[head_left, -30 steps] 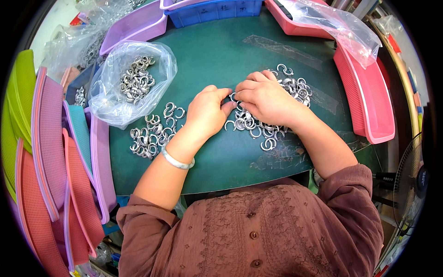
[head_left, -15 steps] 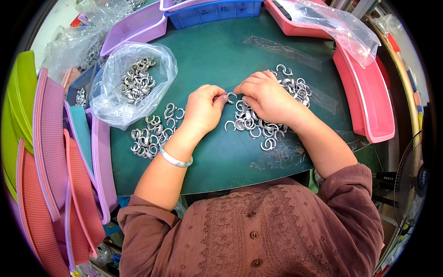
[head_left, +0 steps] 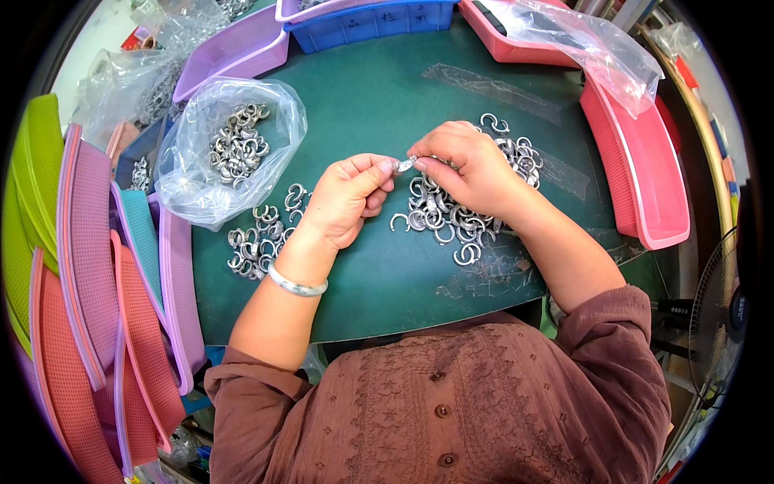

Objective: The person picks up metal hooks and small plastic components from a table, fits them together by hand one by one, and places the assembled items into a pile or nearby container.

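Observation:
Between my hands, above the table, is a small silver C-shaped metal ring [head_left: 404,165]. My left hand [head_left: 347,198] pinches one end of it between thumb and fingers. At the other end, the thumb and forefinger of my right hand [head_left: 468,167] close on it. Under and around my right hand spreads a pile of similar silver rings [head_left: 442,216], some linked or overlapping. A smaller heap of silver rings [head_left: 256,246] lies left of my left wrist, partly hidden by the forearm. Farther left, a clear plastic bag [head_left: 189,198] stands open with more rings [head_left: 238,145] inside.
The green tabletop [head_left: 363,97] carries strips of clear tape. Purple [head_left: 234,56], blue [head_left: 371,26] and pink trays [head_left: 637,161] line its far and right edges. Stacked coloured baskets [head_left: 89,242] crowd the left side. A fan [head_left: 709,323] stands at the right.
My left hand has rolled over, showing more of its curled fingers. The ring has risen slightly and turned between both hands. My right hand has shifted a little, its thumb now at the ring.

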Available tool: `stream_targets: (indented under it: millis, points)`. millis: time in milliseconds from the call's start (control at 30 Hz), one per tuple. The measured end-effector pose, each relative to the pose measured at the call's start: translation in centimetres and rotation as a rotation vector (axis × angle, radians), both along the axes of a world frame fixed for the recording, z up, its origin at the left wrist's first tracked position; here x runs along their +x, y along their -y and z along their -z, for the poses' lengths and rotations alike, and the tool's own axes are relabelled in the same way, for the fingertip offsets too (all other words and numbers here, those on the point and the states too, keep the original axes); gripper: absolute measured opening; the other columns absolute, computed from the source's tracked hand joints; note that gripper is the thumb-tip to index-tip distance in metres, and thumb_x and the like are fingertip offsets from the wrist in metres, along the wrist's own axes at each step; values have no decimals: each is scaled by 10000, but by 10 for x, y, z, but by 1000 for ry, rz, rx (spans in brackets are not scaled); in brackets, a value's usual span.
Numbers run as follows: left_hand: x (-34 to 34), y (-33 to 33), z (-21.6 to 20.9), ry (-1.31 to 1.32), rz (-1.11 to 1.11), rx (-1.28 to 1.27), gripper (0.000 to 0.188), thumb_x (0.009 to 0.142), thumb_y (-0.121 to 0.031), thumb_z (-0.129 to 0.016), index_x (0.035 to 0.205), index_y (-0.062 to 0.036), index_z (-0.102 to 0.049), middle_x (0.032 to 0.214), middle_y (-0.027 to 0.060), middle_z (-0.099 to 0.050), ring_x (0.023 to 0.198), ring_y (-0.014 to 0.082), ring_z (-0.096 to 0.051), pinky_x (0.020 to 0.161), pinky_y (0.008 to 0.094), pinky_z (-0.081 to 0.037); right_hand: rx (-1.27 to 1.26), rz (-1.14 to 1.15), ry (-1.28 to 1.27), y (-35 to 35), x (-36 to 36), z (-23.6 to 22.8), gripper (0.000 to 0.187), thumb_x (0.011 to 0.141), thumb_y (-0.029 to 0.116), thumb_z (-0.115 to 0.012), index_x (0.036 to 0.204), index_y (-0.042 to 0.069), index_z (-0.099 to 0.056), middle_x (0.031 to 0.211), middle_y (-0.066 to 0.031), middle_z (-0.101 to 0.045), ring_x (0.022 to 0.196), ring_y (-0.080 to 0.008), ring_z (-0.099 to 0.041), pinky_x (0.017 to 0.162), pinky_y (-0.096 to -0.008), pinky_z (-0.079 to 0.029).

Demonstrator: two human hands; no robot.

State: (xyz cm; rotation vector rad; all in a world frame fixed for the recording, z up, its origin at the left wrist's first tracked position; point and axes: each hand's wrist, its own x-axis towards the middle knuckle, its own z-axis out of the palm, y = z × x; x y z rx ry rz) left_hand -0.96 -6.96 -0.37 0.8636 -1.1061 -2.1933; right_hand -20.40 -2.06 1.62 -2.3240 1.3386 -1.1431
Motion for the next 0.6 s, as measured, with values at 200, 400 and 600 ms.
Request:
stream_targets:
  millis: [200,400,600]
  points:
    - [-1,0,1,-45,29,66,146,887,-148,-515,901,-28,-598,702,-4,-538,498,42,-374,431,160,-288,-54,-22,47,-1,2,0,75,763,105,-603,812,49,-608,762,-70,-593,763,-258,-552,730,-367,-397]
    - [-2,-2,-3,-159,47,69,213,910,-222,-478,934,-36,-580,732,-1,-535,494,48,-351,428,170,-281,-74,-20,32,-2,4,-3,63,750,97,-606,789,50,-588,749,-65,-588,743,-254,-549,717,-355,-393]
    - [-4,-6,-6,-147,47,69,214,902,-243,-501,898,-50,-592,699,-4,-536,503,44,-375,425,163,-278,45,-6,155,-2,3,0,75,773,92,-599,808,26,-594,739,-82,-594,708,-235,-557,692,-331,-417]
